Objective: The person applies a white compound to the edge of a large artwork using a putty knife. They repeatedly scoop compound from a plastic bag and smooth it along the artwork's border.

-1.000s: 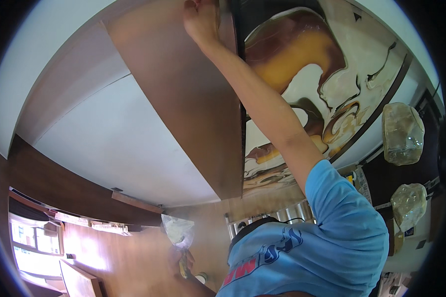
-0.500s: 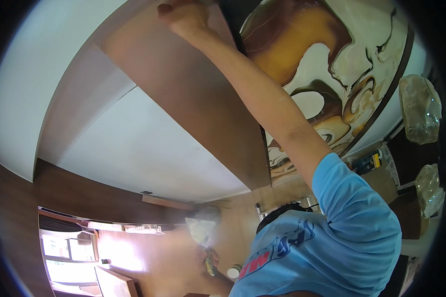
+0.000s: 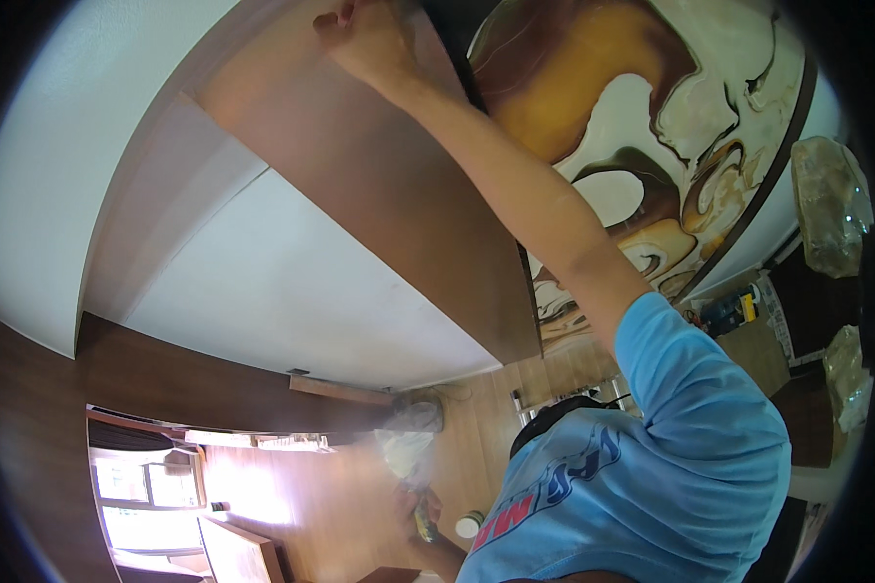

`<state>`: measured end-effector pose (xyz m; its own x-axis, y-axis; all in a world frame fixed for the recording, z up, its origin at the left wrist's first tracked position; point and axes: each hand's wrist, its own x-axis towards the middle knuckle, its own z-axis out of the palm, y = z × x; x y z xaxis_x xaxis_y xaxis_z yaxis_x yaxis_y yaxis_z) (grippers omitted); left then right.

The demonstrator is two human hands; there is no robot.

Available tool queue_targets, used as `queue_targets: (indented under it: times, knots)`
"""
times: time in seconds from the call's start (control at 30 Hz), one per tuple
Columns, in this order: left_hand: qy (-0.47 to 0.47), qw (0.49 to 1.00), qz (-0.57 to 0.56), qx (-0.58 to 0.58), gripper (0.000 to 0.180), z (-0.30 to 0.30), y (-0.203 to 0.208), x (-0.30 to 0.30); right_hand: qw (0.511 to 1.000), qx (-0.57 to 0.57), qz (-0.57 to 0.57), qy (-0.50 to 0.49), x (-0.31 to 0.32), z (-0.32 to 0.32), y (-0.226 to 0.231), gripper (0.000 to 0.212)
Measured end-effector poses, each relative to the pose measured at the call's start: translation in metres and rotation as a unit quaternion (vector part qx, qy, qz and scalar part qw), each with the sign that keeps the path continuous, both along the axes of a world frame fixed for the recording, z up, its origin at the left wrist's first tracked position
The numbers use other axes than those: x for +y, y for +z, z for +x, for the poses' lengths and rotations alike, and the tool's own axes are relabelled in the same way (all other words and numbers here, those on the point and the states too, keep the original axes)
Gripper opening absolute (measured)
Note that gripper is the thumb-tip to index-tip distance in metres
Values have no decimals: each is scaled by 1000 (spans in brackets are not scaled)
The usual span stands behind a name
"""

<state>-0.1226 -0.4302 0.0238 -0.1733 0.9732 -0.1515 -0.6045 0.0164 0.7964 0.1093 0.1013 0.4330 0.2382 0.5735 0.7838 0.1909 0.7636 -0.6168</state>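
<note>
My right hand (image 3: pixel 371 44) is raised at the top of the view, against a long brown panel (image 3: pixel 379 194) under the ceiling. Its fingers are curled, with reddish tips showing, and the frame edge cuts off part of it; what they hold, if anything, I cannot make out. Low down, my left hand (image 3: pixel 420 505) is closed round a yellow-handled tool (image 3: pixel 424 526). A wide whitish end flares out above the fist, blurred by haze. The arm raised above me wears a light blue sleeve (image 3: pixel 690 360).
A glossy marbled panel (image 3: pixel 690 107) in brown, amber and white fills the upper right. White ceiling (image 3: pixel 292 272) lies to the left. Clear crystal-like blocks (image 3: pixel 831 209) hang at the far right. Below are metal ladder parts (image 3: pixel 544 400), a small white tub (image 3: pixel 470 525) and a bright window (image 3: pixel 146 496).
My view has shifted slightly, so the room sits a little further right. The right hand has turned a bit and its fingertips now show; the left hand still grips the tool.
</note>
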Motion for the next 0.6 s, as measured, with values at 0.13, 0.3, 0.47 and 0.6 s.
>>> queue_targets:
  times: [0.13,0.3,0.47,0.6]
  knots:
    - [-25,999,-3,42,51,-2,-2,1,988,18,120,-100,20,-8,3,108]
    - [-57,993,-7,107,61,-3,-5,2,996,31,77,-27,23,-16,7,112]
    - [-8,998,-26,53,57,5,-1,-1,993,20,93,-68,19,-57,13,113]
    - [12,999,-20,36,56,6,0,-6,960,-59,70,-266,15,-112,7,113]
